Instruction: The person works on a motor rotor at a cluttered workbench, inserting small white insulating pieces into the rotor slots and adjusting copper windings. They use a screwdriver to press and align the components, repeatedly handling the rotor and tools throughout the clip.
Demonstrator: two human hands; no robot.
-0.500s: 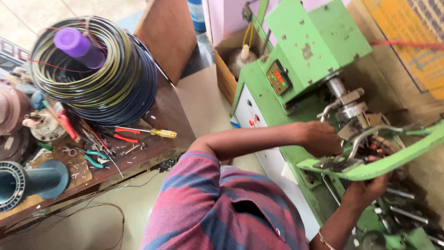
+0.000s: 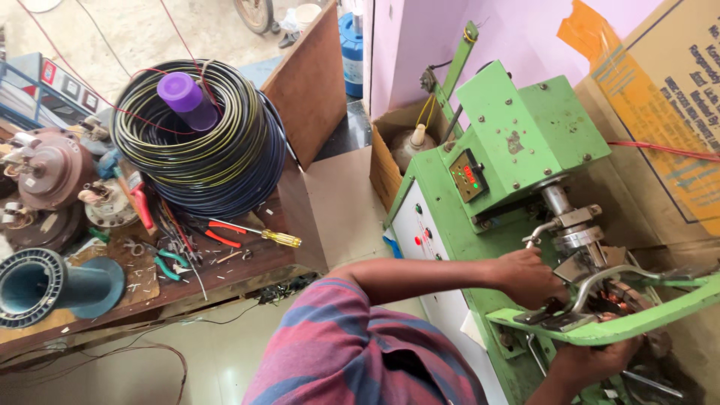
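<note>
My left hand [image 2: 529, 279] reaches across the green winding machine [image 2: 517, 142]. Its fingers are closed on a metal bracket [image 2: 559, 315] just below the steel spindle [image 2: 574, 229]. My right hand [image 2: 592, 361] comes up from the bottom edge and grips the underside of a curved green bar [image 2: 645, 315] at the machine's front. Copper wire windings [image 2: 619, 298] show between the two hands, partly hidden by a bent steel arm [image 2: 600, 281]. My striped sleeve [image 2: 352, 352] fills the lower middle.
A wooden workbench [image 2: 225, 277] on the left carries a big coil of dark cable [image 2: 210, 142] with a purple cap, motor parts [image 2: 49, 172], screwdrivers and pliers [image 2: 240, 232], and a teal pipe piece [image 2: 45, 285]. Cardboard boxes [image 2: 667, 112] stand at right.
My left hand has slid a little further right and down onto the bracket. My right hand stays under the green bar. The view has shifted slightly.
</note>
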